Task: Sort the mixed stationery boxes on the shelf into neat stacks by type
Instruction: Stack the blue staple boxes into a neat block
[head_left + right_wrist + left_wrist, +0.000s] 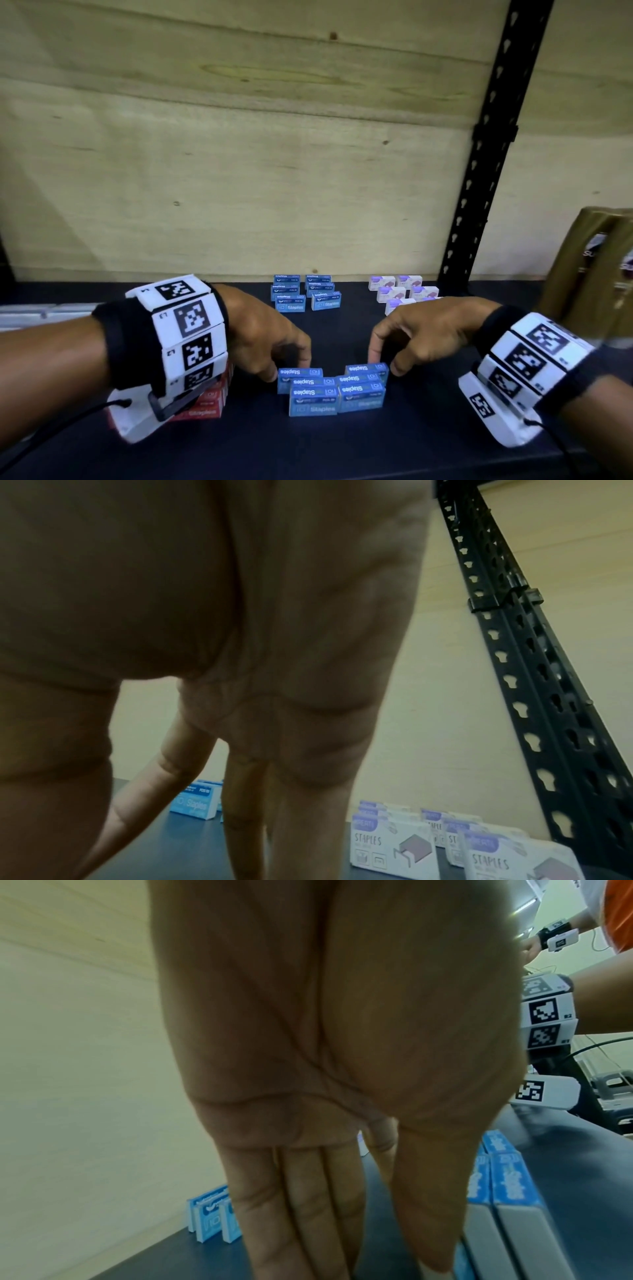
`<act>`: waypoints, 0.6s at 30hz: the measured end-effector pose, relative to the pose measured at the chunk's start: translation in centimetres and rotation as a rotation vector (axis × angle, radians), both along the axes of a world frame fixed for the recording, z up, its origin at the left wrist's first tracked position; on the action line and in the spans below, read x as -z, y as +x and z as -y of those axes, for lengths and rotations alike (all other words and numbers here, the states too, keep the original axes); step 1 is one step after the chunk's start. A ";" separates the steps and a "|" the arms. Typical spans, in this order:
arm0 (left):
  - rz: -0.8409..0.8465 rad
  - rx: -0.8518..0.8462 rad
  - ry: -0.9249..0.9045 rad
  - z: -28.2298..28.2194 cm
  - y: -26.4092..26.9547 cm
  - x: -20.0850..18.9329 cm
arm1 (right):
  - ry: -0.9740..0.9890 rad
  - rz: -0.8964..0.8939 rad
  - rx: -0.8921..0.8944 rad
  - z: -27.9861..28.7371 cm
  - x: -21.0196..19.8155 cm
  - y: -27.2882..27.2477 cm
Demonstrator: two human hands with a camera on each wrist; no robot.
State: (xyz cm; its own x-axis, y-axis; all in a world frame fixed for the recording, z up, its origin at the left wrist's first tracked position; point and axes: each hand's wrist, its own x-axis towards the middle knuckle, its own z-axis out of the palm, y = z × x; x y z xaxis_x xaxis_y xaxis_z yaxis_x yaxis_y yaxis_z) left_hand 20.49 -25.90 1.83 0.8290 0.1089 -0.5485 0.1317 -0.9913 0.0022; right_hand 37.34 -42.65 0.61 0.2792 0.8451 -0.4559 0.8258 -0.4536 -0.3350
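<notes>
Both hands reach palm-down over a dark shelf (428, 455). The left hand (263, 332) and right hand (421, 329) curl fingertips onto opposite back corners of a near cluster of blue staple boxes (332, 389), pinching its ends.

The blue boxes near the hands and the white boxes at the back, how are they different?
The blue boxes are bright blue; the white boxes are white with purple on top. The blue boxes sit near the front of the shelf, the white boxes further back on the right. The left hand and right hand touch the blue boxes; nobody touches the white boxes. Both kinds say Staples.
</notes>
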 end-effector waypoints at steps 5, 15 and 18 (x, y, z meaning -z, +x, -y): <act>-0.017 0.015 0.020 0.3 0.1 -0.1 | 0.006 0.018 -0.044 0.1 -0.2 -0.3; -0.019 0.029 -0.006 0.5 0.7 -0.1 | -0.015 0.052 -0.088 -0.2 0.1 -0.5; -0.004 0.039 -0.007 0.5 0.8 -0.1 | -0.009 0.049 -0.097 -0.4 0.2 -0.4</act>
